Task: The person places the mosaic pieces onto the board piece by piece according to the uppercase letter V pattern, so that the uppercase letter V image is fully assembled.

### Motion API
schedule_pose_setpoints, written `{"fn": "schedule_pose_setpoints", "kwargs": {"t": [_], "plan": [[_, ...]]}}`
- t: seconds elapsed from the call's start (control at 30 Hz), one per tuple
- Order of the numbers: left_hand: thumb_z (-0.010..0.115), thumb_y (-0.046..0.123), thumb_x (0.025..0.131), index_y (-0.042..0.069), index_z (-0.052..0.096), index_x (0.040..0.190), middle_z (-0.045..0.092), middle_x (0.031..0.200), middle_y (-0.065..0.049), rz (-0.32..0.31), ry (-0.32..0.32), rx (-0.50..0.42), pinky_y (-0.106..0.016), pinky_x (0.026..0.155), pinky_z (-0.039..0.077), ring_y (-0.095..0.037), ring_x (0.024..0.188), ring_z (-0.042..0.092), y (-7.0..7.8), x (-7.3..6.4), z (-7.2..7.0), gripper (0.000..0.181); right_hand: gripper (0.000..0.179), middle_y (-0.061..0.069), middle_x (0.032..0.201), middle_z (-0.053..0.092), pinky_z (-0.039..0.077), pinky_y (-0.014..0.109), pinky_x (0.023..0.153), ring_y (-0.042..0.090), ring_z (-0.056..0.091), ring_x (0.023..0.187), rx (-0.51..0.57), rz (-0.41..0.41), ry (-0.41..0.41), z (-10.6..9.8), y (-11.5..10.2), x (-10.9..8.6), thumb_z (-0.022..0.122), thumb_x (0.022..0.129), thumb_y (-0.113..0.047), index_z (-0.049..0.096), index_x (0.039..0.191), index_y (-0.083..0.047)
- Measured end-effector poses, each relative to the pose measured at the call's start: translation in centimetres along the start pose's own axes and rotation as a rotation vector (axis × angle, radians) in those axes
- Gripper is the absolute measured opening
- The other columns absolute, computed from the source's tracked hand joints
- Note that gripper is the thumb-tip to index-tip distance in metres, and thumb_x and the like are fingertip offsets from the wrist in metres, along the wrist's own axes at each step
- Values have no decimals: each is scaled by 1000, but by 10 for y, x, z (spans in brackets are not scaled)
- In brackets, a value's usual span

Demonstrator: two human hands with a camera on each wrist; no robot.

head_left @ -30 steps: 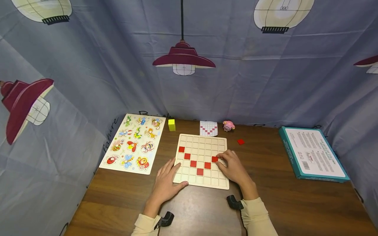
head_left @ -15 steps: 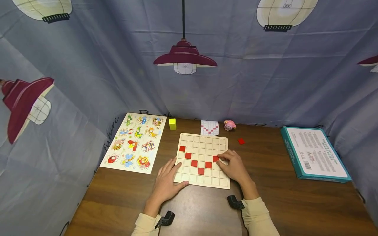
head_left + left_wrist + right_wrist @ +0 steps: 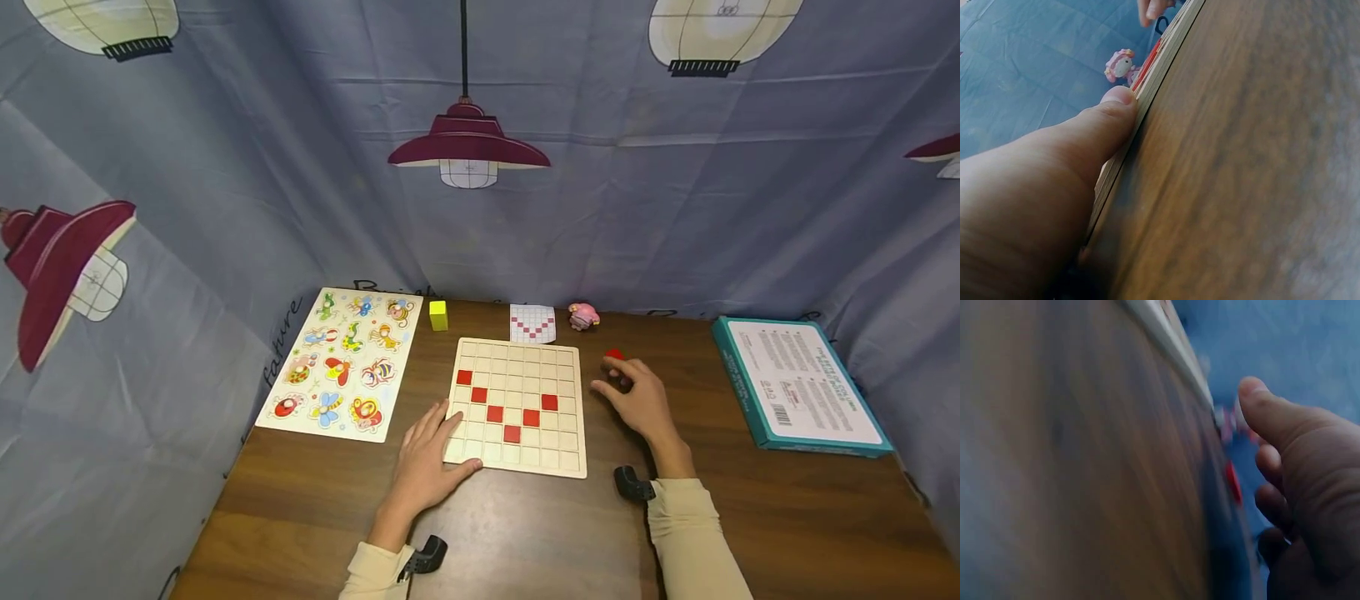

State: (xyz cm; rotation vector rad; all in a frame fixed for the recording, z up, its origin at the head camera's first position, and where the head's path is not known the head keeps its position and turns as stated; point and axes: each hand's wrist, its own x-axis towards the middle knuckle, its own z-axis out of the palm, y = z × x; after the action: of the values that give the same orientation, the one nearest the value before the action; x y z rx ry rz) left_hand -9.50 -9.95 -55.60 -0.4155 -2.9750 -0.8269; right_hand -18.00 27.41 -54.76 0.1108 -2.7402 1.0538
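Note:
A square wooden grid board (image 3: 555, 454) lies on the table with several red square tiles (image 3: 512, 434) in its cells, set in a V. My left hand (image 3: 423, 467) rests at its near left corner, fingers spread along the left side. In the left wrist view the thumb (image 3: 1110, 119) touches the board's front edge (image 3: 1163, 78). To the right of the board, my right hand (image 3: 637, 400) hovers with thumb and fingers parted and nothing between them. A loose red tile (image 3: 614, 354) lies just beyond its fingertips, partly hidden; the right wrist view shows this loose tile (image 3: 1233, 482) blurred.
Behind the board are a paper card (image 3: 532, 323) printed with a pink V, a pink figurine (image 3: 583, 316) and a yellow block (image 3: 438, 317). An insect puzzle board (image 3: 341, 367) lies left, a teal box (image 3: 802, 387) right. A curtain (image 3: 600, 208) hangs behind the table.
My right hand has let go of the rightmost tile of the V and moved right, off the board, to the loose tile. The left hand has stayed at the corner.

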Motion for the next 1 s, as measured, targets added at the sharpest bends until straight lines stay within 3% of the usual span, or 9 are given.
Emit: {"fn": "schedule_pose_setpoints", "kwargs": {"t": [0.13,0.3,0.4,0.53,0.7,1.0], "plan": [[73,62,83,17,52,149,38,164,-10,2,14,2,-55,122,29,-30,153,34,-1,-1,-2,82,53,19,110,61,48,48,86,34,56,96,-56,99,6,-8,22,13,77,92,-31,63,133,-1],[72,63,84,17,51,150,36,165,-9,-5,-1,-11,-54,123,27,-30,154,32,-1,1,-5,83,60,23,116,57,46,55,95,41,55,105,-113,175,-25,-8,29,25,73,93,-43,60,131,2],[72,63,84,17,51,151,35,166,-8,-15,-11,-20,-54,124,26,-28,155,31,0,2,-4,84,53,23,115,57,45,56,96,42,55,107,-134,176,-15,-8,28,28,71,95,-42,63,127,0],[73,63,83,17,51,150,35,166,-8,-17,-10,-24,-54,124,26,-28,154,31,0,1,-3,84,40,22,113,61,45,57,95,42,57,108,-130,146,17,-7,28,29,68,97,-28,66,126,-1],[73,62,83,17,51,150,35,166,-8,-23,-9,-28,-54,124,26,-28,155,31,-2,1,-2,84,46,21,114,60,44,58,98,42,57,111,-126,133,-4,-7,30,30,68,98,-27,61,135,-1],[74,62,83,17,51,151,35,166,-8,-22,-13,-40,-55,124,27,-30,154,31,1,0,-4,84,40,19,110,64,47,56,93,41,60,102,-166,114,-6,-11,35,35,67,99,-26,65,132,-3]]}}
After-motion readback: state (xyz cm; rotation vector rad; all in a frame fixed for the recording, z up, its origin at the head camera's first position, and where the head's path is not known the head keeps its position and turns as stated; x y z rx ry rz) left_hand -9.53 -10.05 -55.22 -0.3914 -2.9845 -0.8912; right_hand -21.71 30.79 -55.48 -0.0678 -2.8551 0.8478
